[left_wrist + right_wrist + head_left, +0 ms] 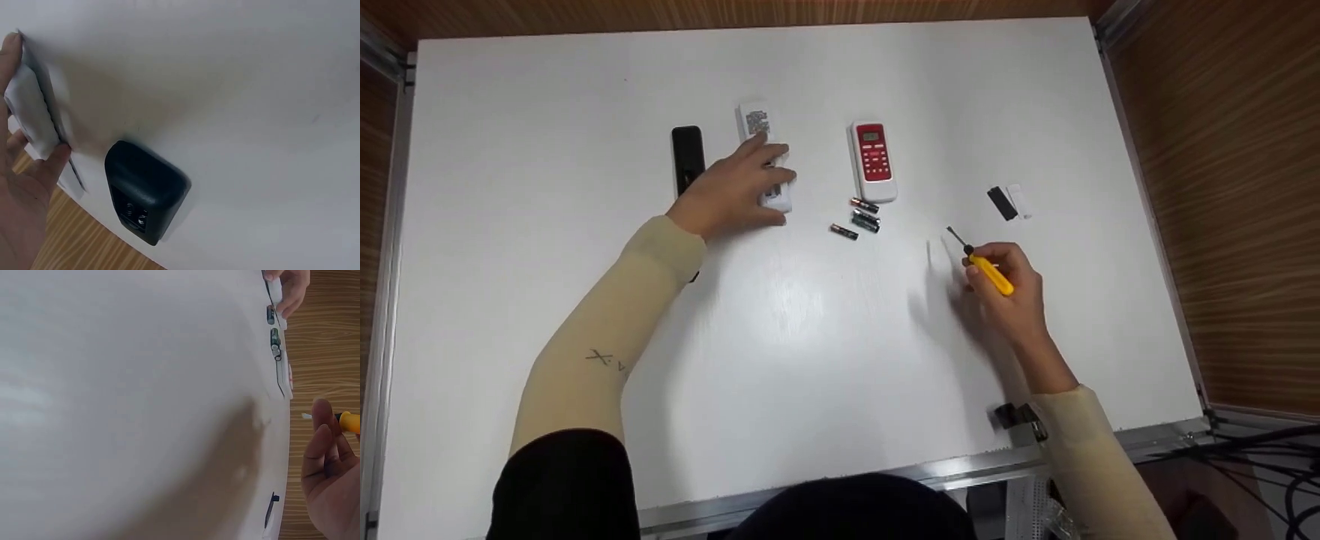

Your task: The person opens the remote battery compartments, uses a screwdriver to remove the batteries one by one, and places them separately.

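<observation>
My left hand (739, 184) lies across a white remote (756, 118) with its printed back upward, fingers spread over it and the thumb by its lower end. In the left wrist view the thumb and fingers (55, 160) are at the edges of the white remote (35, 109). A black remote (688, 154) rests beside that hand; the left wrist view shows the open battery compartment of the black remote (147, 188). Above the table at right, my right hand (1016, 289) holds a yellow-handled screwdriver (991, 275), its tip pointing up and left.
A red-and-white remote (875, 161) lies face up at the middle back, with several batteries (865, 220) by its lower end. Farther right, a small black cover (1002, 203) lies next to a white cover (1019, 201). Wooden panels (1222, 187) border the white table (795, 337).
</observation>
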Motion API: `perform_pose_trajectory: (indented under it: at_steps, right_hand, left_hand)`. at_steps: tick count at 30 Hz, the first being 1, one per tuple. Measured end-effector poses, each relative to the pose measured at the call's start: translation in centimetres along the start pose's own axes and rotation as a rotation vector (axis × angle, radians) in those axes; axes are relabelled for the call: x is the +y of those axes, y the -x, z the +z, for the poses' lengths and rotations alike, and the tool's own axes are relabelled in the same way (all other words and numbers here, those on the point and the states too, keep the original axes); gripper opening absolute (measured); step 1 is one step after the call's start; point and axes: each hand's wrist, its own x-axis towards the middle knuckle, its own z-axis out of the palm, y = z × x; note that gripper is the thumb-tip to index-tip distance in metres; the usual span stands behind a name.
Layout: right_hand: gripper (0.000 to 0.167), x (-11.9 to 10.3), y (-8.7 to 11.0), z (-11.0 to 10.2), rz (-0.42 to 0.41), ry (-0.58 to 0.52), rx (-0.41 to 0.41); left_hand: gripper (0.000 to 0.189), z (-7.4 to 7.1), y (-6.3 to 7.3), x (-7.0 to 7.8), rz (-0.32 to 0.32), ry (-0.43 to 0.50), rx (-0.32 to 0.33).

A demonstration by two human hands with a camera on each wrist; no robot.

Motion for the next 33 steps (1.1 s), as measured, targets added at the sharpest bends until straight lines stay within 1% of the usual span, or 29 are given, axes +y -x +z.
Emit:
perform_pose_trajectory:
  at_steps: [3, 7, 10, 14, 18, 21, 24, 28, 33]
  right_hand:
    - [0.026, 0.6, -1.8, -0.6, 0.003, -0.017, -0.010]
    - [0.027, 2.2, -5.4, -1.5, 0.051, 0.022, -0.023]
    - [0.027, 3.1, -8.2, -2.1, 0.100, 0.109, -0.025]
    - [0.030, 4.1, -10.9, -2.9, 0.132, 0.302, -0.026]
    - [0.038, 5.0, -12.5, -3.6, 0.145, 0.491, -0.063]
    - [0.044, 5.4, -13.4, -3.9, 0.158, 0.596, -0.105]
    - [0.044, 5.6, -13.9, -4.1, 0.174, 0.677, -0.137]
    - [0.041, 5.7, -14.3, -3.9, 0.184, 0.737, -0.170]
    - [0.040, 5.7, -14.8, -3.9, 0.190, 0.775, -0.176]
  left_hand:
    - [0.068, 0.2, 0.2, 0.1, -0.009, -0.008, 0.004]
    - [0.063, 0.6, 0.3, 0.4, -0.029, 0.015, 0.026]
    - [0.060, 0.9, 0.1, 1.0, -0.036, 0.028, 0.067]
    - [0.057, 1.5, -0.2, 2.6, -0.031, 0.084, 0.156]
    - [0.053, 2.6, 0.2, 4.6, -0.002, 0.165, 0.252]
    - [0.050, 3.5, 0.8, 6.0, 0.024, 0.212, 0.320]
    - [0.047, 4.2, 1.5, 7.1, 0.041, 0.250, 0.376]
    - [0.044, 4.8, 2.2, 8.2, 0.048, 0.280, 0.422]
    - [0.042, 4.9, 2.3, 9.0, 0.051, 0.301, 0.456]
